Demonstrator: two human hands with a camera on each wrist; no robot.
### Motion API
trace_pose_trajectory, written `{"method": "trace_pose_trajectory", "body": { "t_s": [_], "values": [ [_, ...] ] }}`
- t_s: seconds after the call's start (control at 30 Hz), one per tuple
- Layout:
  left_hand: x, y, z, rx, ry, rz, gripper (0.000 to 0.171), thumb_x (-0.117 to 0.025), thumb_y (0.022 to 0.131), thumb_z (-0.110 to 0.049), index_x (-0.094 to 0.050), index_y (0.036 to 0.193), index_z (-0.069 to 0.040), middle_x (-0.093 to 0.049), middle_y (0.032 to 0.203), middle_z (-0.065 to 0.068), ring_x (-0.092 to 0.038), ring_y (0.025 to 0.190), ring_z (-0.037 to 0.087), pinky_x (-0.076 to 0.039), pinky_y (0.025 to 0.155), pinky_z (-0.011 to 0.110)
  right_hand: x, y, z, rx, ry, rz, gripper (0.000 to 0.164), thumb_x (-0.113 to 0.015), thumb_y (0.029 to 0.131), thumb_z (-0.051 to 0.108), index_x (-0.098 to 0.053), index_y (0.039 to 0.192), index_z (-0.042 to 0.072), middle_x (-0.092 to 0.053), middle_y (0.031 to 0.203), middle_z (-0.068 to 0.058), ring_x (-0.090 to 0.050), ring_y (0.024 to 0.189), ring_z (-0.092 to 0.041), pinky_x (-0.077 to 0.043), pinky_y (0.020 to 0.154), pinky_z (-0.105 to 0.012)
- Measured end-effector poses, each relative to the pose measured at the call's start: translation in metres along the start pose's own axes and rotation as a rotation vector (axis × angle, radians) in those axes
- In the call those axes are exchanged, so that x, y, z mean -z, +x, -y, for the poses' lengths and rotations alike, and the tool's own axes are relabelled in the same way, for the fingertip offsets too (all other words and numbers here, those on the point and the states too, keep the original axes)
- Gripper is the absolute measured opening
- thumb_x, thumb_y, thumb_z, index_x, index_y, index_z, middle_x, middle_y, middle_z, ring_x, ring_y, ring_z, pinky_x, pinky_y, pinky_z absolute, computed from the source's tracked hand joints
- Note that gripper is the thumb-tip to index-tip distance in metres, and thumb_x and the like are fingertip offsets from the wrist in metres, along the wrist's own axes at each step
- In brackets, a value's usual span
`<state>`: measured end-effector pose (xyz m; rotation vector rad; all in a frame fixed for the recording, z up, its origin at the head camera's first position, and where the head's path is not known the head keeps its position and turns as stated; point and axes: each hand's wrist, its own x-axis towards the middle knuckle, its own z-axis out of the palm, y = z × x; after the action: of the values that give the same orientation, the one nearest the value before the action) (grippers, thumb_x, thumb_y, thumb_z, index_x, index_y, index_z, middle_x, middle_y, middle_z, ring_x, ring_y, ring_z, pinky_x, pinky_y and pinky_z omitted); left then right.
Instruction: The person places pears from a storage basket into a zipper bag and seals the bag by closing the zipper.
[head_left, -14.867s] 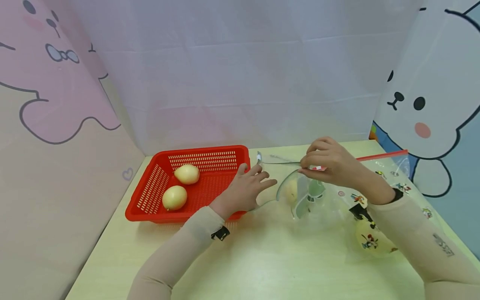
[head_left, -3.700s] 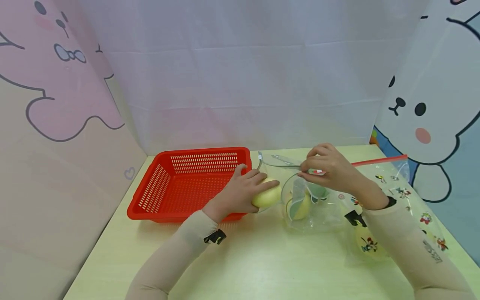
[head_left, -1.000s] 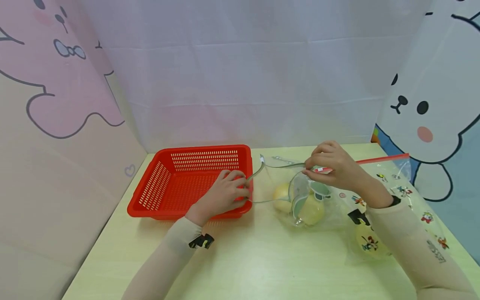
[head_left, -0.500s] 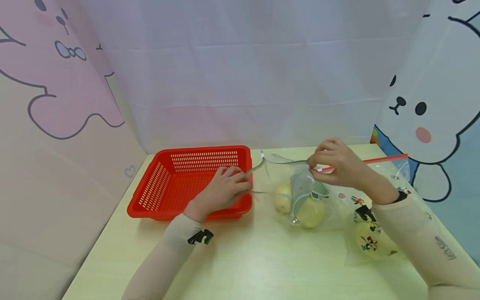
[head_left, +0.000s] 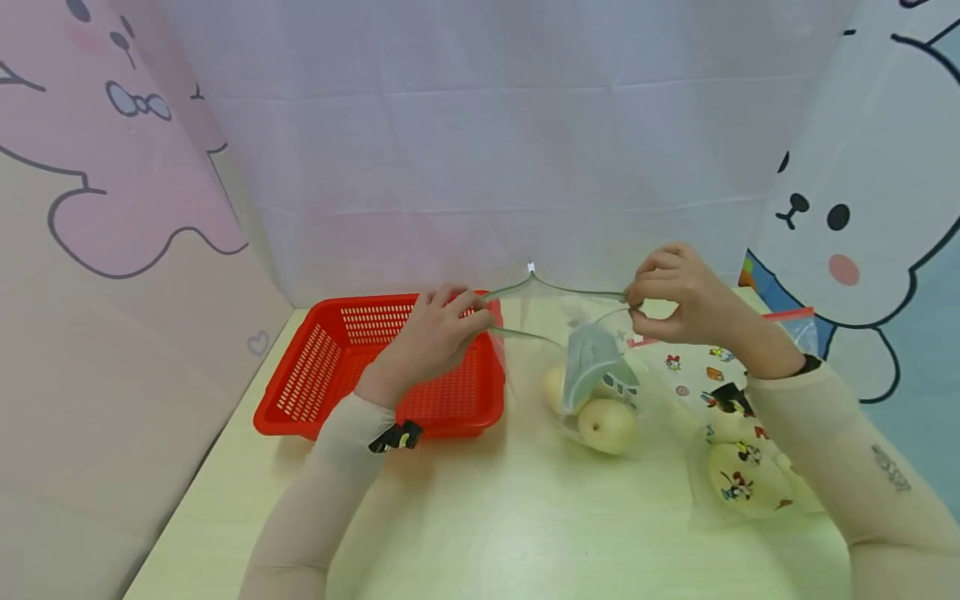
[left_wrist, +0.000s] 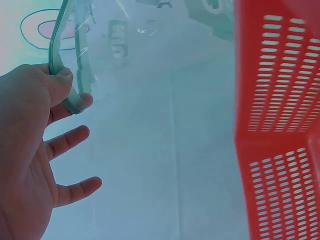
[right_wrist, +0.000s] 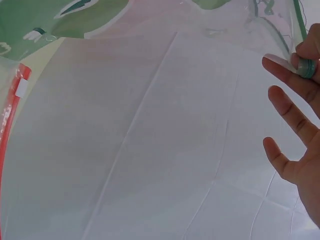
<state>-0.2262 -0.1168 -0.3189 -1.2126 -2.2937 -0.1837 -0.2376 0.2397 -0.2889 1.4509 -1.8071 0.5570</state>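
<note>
My left hand (head_left: 426,340) and right hand (head_left: 688,302) hold the mouth of a clear zip bag (head_left: 525,346) with a green rim. The left thumb and index finger pinch the rim (left_wrist: 56,47) in the left wrist view, the other fingers spread. In the right wrist view, the right hand (right_wrist: 305,120) pinches the opposite side of the rim. The mouth is spread, with a white slider (head_left: 531,267) at the far end. At the bottom of the bag lie pale yellow round fruits, pear-like: one (head_left: 607,426) in front, another (head_left: 553,387) partly hidden by the bag's green print.
A red perforated basket (head_left: 330,367) stands on the left, behind my left hand. On the right, partly under my right forearm, lies a second zip bag (head_left: 678,375) with cartoon prints and a red rim, a yellow fruit (head_left: 738,479) inside. Cloth walls (head_left: 480,150) surround the pale table (head_left: 480,533).
The last fruit left the basket and went into the green-rimmed bag. My left hand then took the bag's left rim. Both hands have since raised the mouth, and the fruits have shifted slightly.
</note>
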Motion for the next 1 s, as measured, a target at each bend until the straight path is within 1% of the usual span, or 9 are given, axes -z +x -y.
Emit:
{"method": "trace_pose_trajectory", "body": {
  "t_s": [0.13, 0.23, 0.43, 0.63, 0.7, 0.87, 1.0],
  "values": [
    [0.009, 0.011, 0.004, -0.010, -0.003, -0.043, 0.012, -0.060, 0.098, -0.008, -0.062, 0.108, -0.015, -0.059, 0.107, 0.006, -0.049, 0.114, 0.031, -0.043, 0.080, 0.048, 0.004, 0.008, -0.005, -0.008, 0.023, 0.002, 0.032, -0.053, 0.096, 0.031, -0.063, 0.070, 0.015, -0.061, 0.068, 0.004, -0.053, 0.071, -0.023, -0.032, 0.076, -0.050],
    [0.014, 0.020, 0.006, -0.013, -0.028, -0.067, 0.012, -0.057, 0.099, -0.008, -0.063, 0.107, -0.013, -0.058, 0.106, 0.008, -0.048, 0.114, 0.032, -0.042, 0.083, 0.051, 0.007, 0.013, -0.007, -0.021, 0.041, -0.004, 0.032, -0.053, 0.095, 0.030, -0.063, 0.070, 0.014, -0.061, 0.068, 0.003, -0.053, 0.072, -0.024, -0.030, 0.077, -0.049],
    [0.023, 0.038, 0.010, -0.017, -0.059, -0.113, 0.010, -0.055, 0.100, -0.009, -0.064, 0.105, -0.012, -0.060, 0.103, 0.007, -0.050, 0.113, 0.031, -0.038, 0.091, 0.052, 0.009, 0.022, -0.011, -0.069, 0.036, -0.078, 0.027, -0.055, 0.086, 0.026, -0.065, 0.066, 0.012, -0.062, 0.067, -0.001, -0.052, 0.069, -0.024, -0.029, 0.083, -0.045],
    [0.031, 0.056, 0.013, -0.017, -0.074, -0.167, 0.011, -0.054, 0.101, -0.012, -0.064, 0.104, -0.012, -0.060, 0.101, 0.007, -0.049, 0.114, 0.031, -0.035, 0.092, 0.052, 0.012, 0.032, -0.013, -0.124, 0.071, -0.142, 0.017, -0.058, 0.076, 0.017, -0.066, 0.065, 0.008, -0.064, 0.066, -0.007, -0.052, 0.068, -0.024, -0.031, 0.089, -0.045],
    [0.034, 0.061, 0.014, -0.018, -0.078, -0.180, 0.011, -0.053, 0.102, -0.013, -0.064, 0.103, -0.012, -0.060, 0.101, 0.007, -0.049, 0.114, 0.031, -0.034, 0.093, 0.053, 0.014, 0.037, -0.013, -0.130, 0.080, -0.159, 0.015, -0.058, 0.075, 0.015, -0.066, 0.065, 0.007, -0.064, 0.065, -0.009, -0.051, 0.069, -0.024, -0.030, 0.090, -0.045],
    [0.038, 0.071, 0.016, -0.039, -0.088, -0.224, 0.011, -0.053, 0.102, -0.013, -0.064, 0.101, -0.012, -0.060, 0.100, 0.007, -0.049, 0.113, 0.032, -0.033, 0.091, 0.054, 0.015, 0.047, -0.013, -0.129, 0.081, -0.178, 0.014, -0.058, 0.075, 0.013, -0.065, 0.066, 0.005, -0.064, 0.066, -0.011, -0.051, 0.070, -0.025, -0.031, 0.091, -0.045],
    [0.038, 0.075, 0.017, -0.060, -0.090, -0.269, 0.011, -0.053, 0.102, -0.013, -0.063, 0.100, -0.012, -0.059, 0.098, 0.007, -0.048, 0.111, 0.032, -0.033, 0.089, 0.053, 0.011, 0.050, -0.014, -0.127, 0.085, -0.182, 0.014, -0.059, 0.074, 0.013, -0.066, 0.066, 0.005, -0.064, 0.067, -0.010, -0.051, 0.070, -0.026, -0.031, 0.090, -0.044]
  ]
}}
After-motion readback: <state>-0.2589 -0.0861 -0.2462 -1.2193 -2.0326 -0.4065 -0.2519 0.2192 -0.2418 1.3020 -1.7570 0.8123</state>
